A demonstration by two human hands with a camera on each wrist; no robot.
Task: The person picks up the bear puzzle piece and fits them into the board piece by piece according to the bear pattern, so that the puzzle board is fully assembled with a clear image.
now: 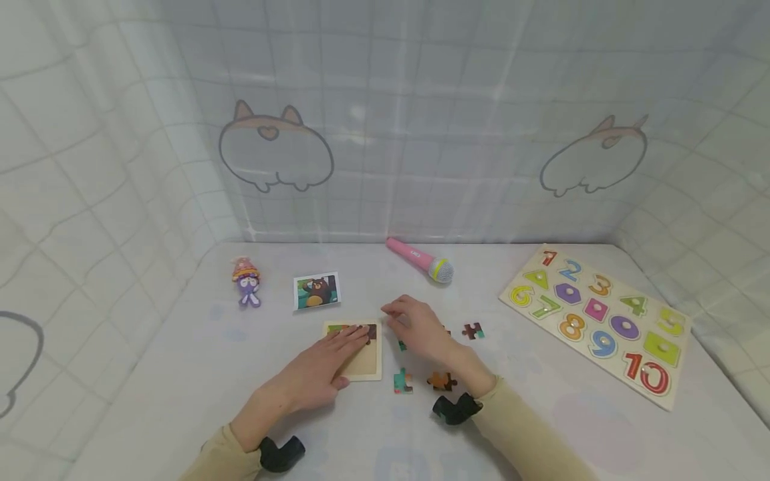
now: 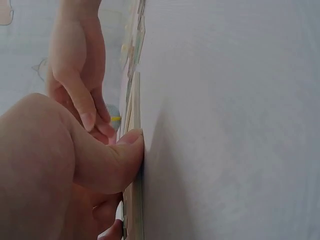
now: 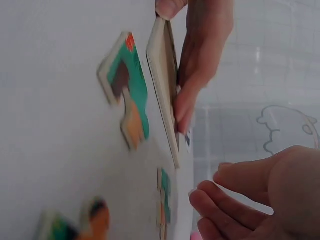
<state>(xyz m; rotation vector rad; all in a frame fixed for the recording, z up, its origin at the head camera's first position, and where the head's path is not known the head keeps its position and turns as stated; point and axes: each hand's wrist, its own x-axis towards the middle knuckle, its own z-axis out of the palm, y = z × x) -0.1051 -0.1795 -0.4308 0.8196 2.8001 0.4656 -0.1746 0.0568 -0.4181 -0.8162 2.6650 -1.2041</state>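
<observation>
My left hand (image 1: 319, 367) lies over a small wooden puzzle frame (image 1: 368, 364), its extended fingers on the pieces set along the top. In the left wrist view, its thumb (image 2: 117, 157) rests at the frame's near edge. Just right of the frame's upper right corner hovers my right hand (image 1: 421, 327), fingers loosely bent and nothing between them. Loose jigsaw pieces surround it: a teal one (image 1: 402, 383), an orange-brown one (image 1: 442, 381) and a brown-and-teal one (image 1: 474, 331). Others are partly hidden under that hand.
Behind the frame lies a bear picture card (image 1: 316, 292), with a purple toy figure (image 1: 246, 287) to its left. A pink microphone (image 1: 415, 255) lies at the back. On the right is a wooden number-and-shape board (image 1: 639, 343). Curtains with drawn animals surround the table.
</observation>
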